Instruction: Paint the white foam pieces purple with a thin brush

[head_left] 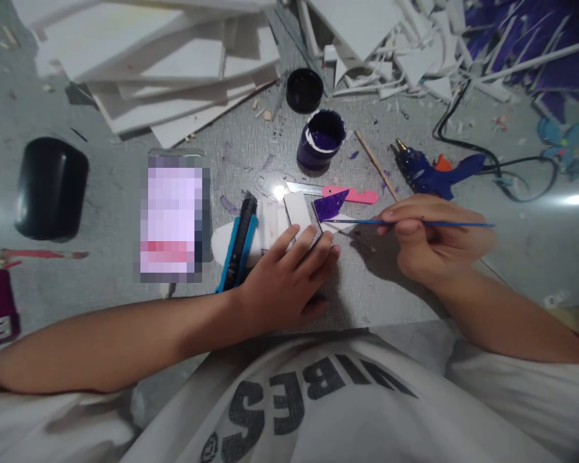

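Pinched in my right hand (429,235) is a thin blue paintbrush (456,224). Its tip touches the lower edge of a purple-painted patch (330,206) on a small white foam piece (340,224). My left hand (294,273) rests palm down, fingers spread, with its fingertips on a white foam block (299,212) beside that patch. Just left of these fingers lies a blue and black box cutter (238,244). A pink-handled craft knife (352,194) lies behind the painted piece. Farther back stands an uncapped jar of purple paint (318,151).
A black lid (304,90) lies behind the jar. To the right are a wooden stick (376,164) and a blue glue gun (427,167) with its cord. White foam sheets (174,71) and scraps (390,45) cover the back. Leftward are a phone (171,218) and a black mouse (52,188).
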Tool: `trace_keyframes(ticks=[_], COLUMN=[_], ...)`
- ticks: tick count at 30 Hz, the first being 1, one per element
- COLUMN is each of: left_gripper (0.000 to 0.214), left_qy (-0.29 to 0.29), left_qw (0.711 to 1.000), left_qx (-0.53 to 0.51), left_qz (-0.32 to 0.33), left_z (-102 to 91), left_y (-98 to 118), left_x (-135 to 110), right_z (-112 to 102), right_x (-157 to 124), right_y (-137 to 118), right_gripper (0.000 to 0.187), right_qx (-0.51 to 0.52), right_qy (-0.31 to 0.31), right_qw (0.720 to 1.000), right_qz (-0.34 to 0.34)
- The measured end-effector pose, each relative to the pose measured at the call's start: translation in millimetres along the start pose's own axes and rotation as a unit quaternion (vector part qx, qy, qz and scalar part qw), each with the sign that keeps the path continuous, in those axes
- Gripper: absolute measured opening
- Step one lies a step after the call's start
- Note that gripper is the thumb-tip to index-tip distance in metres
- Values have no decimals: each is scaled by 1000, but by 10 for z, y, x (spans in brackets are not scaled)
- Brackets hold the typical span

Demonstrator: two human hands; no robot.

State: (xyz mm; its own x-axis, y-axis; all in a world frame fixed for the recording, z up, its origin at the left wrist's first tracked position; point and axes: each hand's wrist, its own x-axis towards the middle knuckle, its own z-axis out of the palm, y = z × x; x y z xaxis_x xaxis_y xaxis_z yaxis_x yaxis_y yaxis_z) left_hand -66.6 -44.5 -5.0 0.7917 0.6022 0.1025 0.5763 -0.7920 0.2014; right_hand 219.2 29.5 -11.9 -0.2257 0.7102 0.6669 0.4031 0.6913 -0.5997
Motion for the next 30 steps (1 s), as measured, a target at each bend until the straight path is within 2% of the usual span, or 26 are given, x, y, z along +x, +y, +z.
trace_keyframes(ticks=[7, 12, 16, 19, 21, 25, 30], left_gripper=[83, 87, 88, 86, 85, 87, 88], left_qy=[-16, 3, 14, 11, 6, 4, 12], left_qw=[1000, 1000, 1000, 1000, 1000, 1000, 999], left_qx=[-5, 11, 19, 26, 25, 20, 30], left_qz=[-4, 6, 7, 7, 6, 6, 8], left_z=[-18, -9, -18, -33, -37, -25, -9], left_y=[-5, -6, -4, -5, -7, -15, -13], left_x=[3, -7, -13, -13, -13, -18, -17], right_z=[-27, -42, -3, 16, 21, 29, 6], right_x=[-65, -29, -6, -5, 4, 56, 113], right_y=[-29, -37, -19, 21, 36, 15, -13], right_gripper=[21, 14, 9, 8, 10, 6, 13], right_qx=[-27, 2, 39, 28, 30, 59, 4], right_qy=[10, -28, -2, -10, -9, 33, -30], right_qw=[999, 998, 999, 999, 999, 997, 998], right_qz=[46, 57, 19, -14, -15, -23, -58])
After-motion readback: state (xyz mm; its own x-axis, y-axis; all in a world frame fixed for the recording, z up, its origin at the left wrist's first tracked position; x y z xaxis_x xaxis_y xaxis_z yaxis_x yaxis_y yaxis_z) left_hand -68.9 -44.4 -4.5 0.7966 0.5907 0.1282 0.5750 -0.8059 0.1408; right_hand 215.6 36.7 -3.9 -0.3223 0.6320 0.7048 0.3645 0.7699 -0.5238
